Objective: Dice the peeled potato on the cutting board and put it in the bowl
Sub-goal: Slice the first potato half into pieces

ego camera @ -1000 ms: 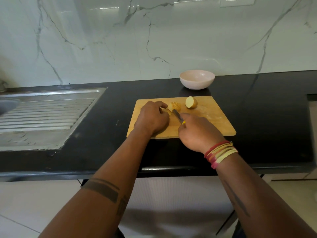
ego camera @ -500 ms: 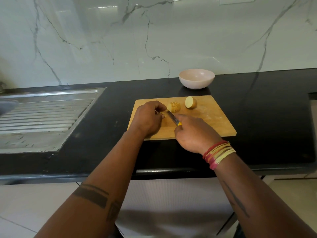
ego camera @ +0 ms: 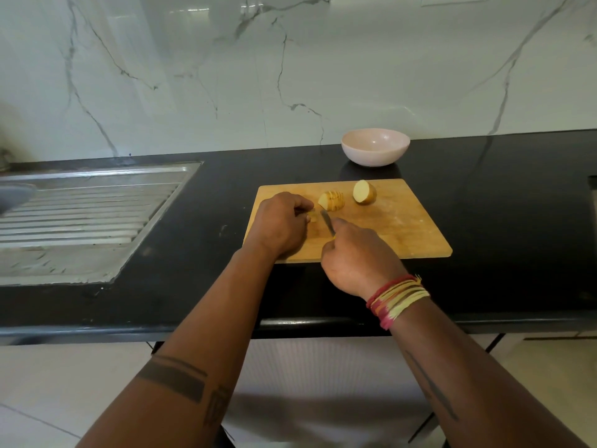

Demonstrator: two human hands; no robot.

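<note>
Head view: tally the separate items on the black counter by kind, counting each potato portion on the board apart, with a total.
Cutting board: 1
Bowl: 1
Knife: 1
Potato portions: 2, the sliced half and the uncut half
Total: 5

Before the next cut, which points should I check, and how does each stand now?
1. Right hand grips the knife: ok.
2. Left hand holds a piece by the blade: cannot tell, fingers hide it.
3. Left fingertips away from the edge: cannot tell.
4. Sliced half lies on the board: ok.
5. Uncut half apart from the knife: ok.
6. Bowl behind the board, no potato in it: ok.
</note>
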